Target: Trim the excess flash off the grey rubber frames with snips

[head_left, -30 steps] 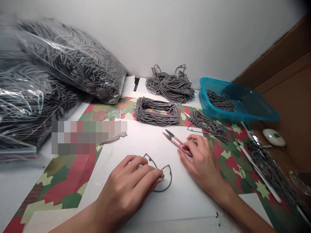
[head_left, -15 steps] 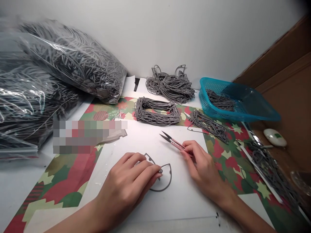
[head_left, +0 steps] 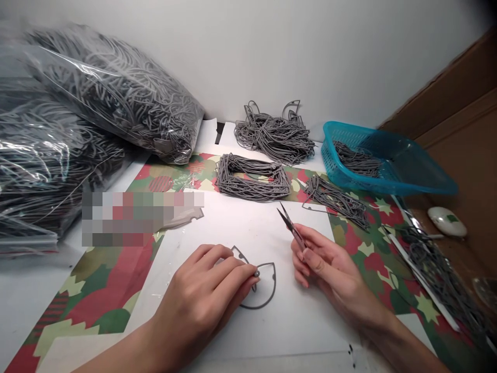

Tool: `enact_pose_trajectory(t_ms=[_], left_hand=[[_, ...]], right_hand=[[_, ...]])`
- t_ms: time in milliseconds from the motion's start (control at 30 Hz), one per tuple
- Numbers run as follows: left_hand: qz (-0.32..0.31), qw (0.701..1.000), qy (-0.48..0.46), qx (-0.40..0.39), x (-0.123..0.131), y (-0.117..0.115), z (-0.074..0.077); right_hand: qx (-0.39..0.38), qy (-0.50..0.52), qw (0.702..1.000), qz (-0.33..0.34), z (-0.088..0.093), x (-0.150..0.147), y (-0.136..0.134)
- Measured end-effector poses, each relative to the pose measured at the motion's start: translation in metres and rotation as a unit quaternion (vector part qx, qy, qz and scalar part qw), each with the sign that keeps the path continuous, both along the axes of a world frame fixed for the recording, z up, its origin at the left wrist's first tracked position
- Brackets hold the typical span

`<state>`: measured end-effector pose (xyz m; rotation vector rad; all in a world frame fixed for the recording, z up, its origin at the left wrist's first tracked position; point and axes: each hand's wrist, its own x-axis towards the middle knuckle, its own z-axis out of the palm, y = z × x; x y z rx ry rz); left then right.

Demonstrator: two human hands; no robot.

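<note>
My left hand (head_left: 209,290) pinches a thin grey rubber-like loop (head_left: 274,290) over the white sheet (head_left: 310,331); part of the loop is hidden under the fingers. To the right, my right hand (head_left: 330,264) is wrapped round small thread snips (head_left: 292,228), whose two dark pointed blades aim up and left, slightly apart. The snips do not touch the loop. Beyond the hands, a ring-shaped stack of grey loops (head_left: 252,194) lies at the sheet's far edge, with a smaller pile (head_left: 339,199) to its right.
Two clear bags of grey strips (head_left: 155,103) fill the left side. A tangled grey heap (head_left: 275,137) sits by the wall. At the right are a blue basket (head_left: 411,178), a white oval object (head_left: 447,221), more strips (head_left: 438,274) and brown cardboard (head_left: 466,140).
My right hand has turned palm-inward, and the snips have swung to point more upward, their tips shifting right. My left hand keeps the loop in nearly the same place.
</note>
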<state>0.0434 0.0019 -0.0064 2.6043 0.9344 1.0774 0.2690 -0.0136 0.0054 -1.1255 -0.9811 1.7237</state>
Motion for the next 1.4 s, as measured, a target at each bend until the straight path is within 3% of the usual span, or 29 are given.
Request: enact_pose_trajectory(t_ms=[133, 233, 433, 1067, 1267, 1400], left_hand=[[0.003, 1.0, 0.003, -0.001, -0.001, 0.001, -0.001], [0.004, 1.0, 0.003, -0.008, -0.001, 0.0, -0.002], [0.003, 1.0, -0.003, -0.021, -0.001, -0.001, -0.002], [0.002, 1.0, -0.004, -0.017, -0.001, -0.001, -0.001], [0.0, 1.0, 0.001, -0.027, -0.001, 0.0, -0.001], [-0.003, 1.0, 0.0, -0.025, -0.001, 0.0, -0.002]], right_hand=[[-0.051, 0.104, 0.993, 0.031, 0.008, -0.003, 0.0], [-0.061, 0.122, 0.989, 0.048, 0.011, -0.003, 0.0], [0.004, 0.007, 0.998, 0.06, 0.003, 0.001, -0.004], [0.027, -0.178, 0.981, 0.077, 0.003, -0.002, -0.01], [0.099, -0.23, 0.964, 0.089, 0.002, -0.002, -0.013], [0.187, -0.294, 0.931, 0.108, 0.003, -0.003, -0.011]])
